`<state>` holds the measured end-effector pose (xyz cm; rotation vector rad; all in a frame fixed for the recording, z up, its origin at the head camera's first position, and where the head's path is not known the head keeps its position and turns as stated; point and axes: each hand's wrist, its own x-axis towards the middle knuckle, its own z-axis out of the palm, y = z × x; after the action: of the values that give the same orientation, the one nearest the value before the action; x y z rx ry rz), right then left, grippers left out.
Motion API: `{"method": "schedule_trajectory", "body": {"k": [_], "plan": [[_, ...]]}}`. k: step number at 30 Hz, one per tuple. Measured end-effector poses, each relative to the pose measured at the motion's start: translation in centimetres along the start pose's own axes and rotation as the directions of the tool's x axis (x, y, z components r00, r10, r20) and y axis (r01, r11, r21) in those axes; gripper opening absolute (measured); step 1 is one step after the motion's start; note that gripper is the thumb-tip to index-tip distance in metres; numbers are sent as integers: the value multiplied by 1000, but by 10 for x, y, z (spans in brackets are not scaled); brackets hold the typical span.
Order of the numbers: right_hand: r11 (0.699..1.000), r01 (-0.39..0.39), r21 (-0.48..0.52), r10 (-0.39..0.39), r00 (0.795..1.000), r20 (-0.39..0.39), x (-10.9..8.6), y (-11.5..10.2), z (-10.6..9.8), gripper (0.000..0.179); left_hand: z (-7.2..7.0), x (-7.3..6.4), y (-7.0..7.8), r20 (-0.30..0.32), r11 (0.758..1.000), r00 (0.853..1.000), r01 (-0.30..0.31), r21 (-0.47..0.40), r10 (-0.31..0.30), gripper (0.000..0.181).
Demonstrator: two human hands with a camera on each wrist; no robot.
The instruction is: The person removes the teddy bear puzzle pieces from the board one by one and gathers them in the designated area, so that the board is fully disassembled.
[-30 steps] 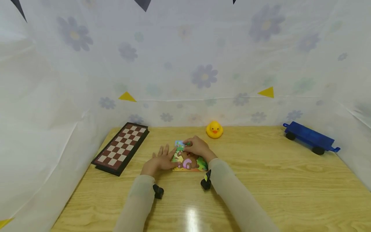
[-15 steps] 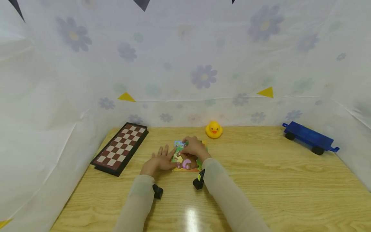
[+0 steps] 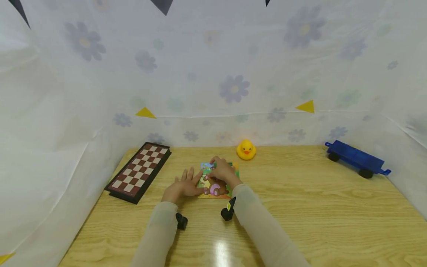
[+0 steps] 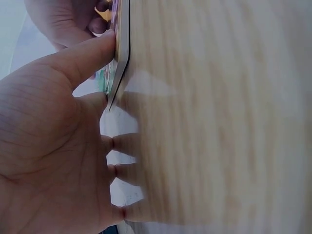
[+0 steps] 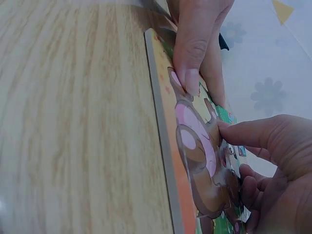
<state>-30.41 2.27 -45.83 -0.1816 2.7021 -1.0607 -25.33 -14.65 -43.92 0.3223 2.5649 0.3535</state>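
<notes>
A jigsaw puzzle [image 3: 215, 189] with a picture of a brown bear lies flat on the wooden table. My left hand [image 3: 183, 185] is spread at its left side, and the thumb [image 5: 187, 63] presses on the puzzle's near left part. Above the bear's body, my right hand [image 3: 224, 171] has its thumb [image 5: 243, 132] and curled fingers at the puzzle's surface, pinching what seems to be a puzzle piece. That hand mostly hides the piece and the bear's head. Seams between pieces show on the bear in the right wrist view.
A folded checkered board [image 3: 140, 170] lies to the left. At the back stands a yellow rubber duck [image 3: 246, 150], and a blue toy trailer [image 3: 355, 157] with black wheels sits at the right. White flowered cloth [image 3: 200, 74] hangs behind the table.
My right hand and forearm have shifted slightly left over the puzzle, uncovering more of its upper right edge. The left hand has stayed in place.
</notes>
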Motion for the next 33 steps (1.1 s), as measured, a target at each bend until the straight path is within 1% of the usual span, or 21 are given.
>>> {"method": "schedule_trajectory", "body": {"k": [3,7,12,14,16,19,23,25,27,33], "plan": [[1000,7,13,-7,1000,-1,0,0,0,43,1,2,-1,-3,1000,1000,0,-4,0,79],[998,22,53,-22,1000,17,0,0,1,44,5,9,-5,18,1000,1000,7,-9,-7,81],[995,67,80,-67,998,5,1,0,2,46,12,18,-12,4,1000,1000,-7,-11,7,87],[991,81,106,-81,997,-6,0,1,3,47,10,15,-10,-6,1000,1000,-10,-27,10,86],[985,86,152,-85,996,-12,0,3,4,46,7,10,-7,1,999,1000,-3,-32,3,84],[967,92,238,-91,996,-17,1,8,5,39,1,2,-1,9,999,1000,10,-32,-10,82],[926,83,368,-87,996,-7,3,12,6,27,2,3,-3,8,1000,1000,12,-21,-12,80],[905,73,418,-81,997,1,3,13,5,25,3,4,-4,1,1000,1000,17,-20,-17,79],[892,57,449,-69,998,9,3,14,5,24,3,3,-3,-3,1000,1000,11,-23,-11,78],[870,42,492,-49,999,1,6,17,4,22,1,0,1,-10,1000,1000,6,-18,-6,78]]}}
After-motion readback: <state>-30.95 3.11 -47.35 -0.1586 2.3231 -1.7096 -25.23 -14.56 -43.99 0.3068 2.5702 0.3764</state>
